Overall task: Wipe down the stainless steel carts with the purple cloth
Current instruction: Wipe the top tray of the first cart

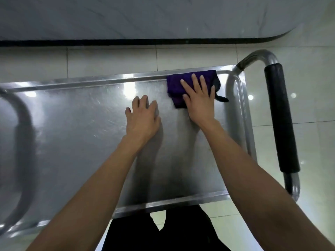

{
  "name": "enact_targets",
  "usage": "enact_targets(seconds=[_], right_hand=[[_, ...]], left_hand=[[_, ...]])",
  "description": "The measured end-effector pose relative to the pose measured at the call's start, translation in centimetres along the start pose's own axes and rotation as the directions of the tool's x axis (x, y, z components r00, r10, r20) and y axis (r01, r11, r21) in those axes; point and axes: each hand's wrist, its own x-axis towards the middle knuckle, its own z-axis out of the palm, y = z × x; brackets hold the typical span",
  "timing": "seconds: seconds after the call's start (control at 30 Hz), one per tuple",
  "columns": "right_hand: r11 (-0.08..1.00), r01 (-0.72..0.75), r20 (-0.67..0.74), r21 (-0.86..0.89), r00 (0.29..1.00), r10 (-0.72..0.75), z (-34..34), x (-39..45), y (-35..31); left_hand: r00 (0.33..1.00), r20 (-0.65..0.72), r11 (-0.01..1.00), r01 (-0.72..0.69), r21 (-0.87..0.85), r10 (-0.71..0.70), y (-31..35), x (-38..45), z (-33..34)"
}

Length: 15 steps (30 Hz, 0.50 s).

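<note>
We are looking straight down on the top shelf of a stainless steel cart (81, 134), and here is the purple cloth (176, 87), folded into a pad and sitting in the far right corner of the shelf, right up against the raised far rim. Our right hand (198, 98) lies flat on top of it, fingers straight and spread, pressing the cloth onto the steel rather than gripping it. A dark edge of the cloth, with a small tab, pokes out just past the thumb side, toward the cart's right end.

Our left hand (143, 118) is just beside the right one, palm down on the bare metal, fingers relaxed and slightly fanned, holding nothing. Both forearms reach in from the near edge.

On the right, the tubular push handle (253, 57) arches over the end, carrying a black foam grip (281, 116). Another steel tube (23, 124) curves at the left end. Pale glossy floor tiles (112, 58) run beyond the cart, and dark trousers (181, 230) show below the near rim.
</note>
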Motion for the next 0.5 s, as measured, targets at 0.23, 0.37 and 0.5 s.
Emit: enact_targets(seconds=[0.23, 0.37, 0.5], right_hand=[[0.986, -0.161, -0.019, 0.029, 0.987, 0.162, -2.0, -0.2, 8.7], [0.987, -0.157, -0.026, 0.021, 0.987, 0.157, -1.9, -0.9, 10.0], [0.988, -0.155, -0.034, 0.025, 0.987, 0.156, -0.9, -3.3, 9.6]], left_hand=[[0.999, 0.031, 0.999, 0.02, 0.032, -0.021, 1.0, 0.4, 0.8], [0.999, 0.038, 0.998, 0.024, 0.054, -0.026, 0.9, 0.4, 1.1], [0.999, 0.033, 0.997, -0.004, 0.077, 0.001, 0.5, 0.3, 1.2]])
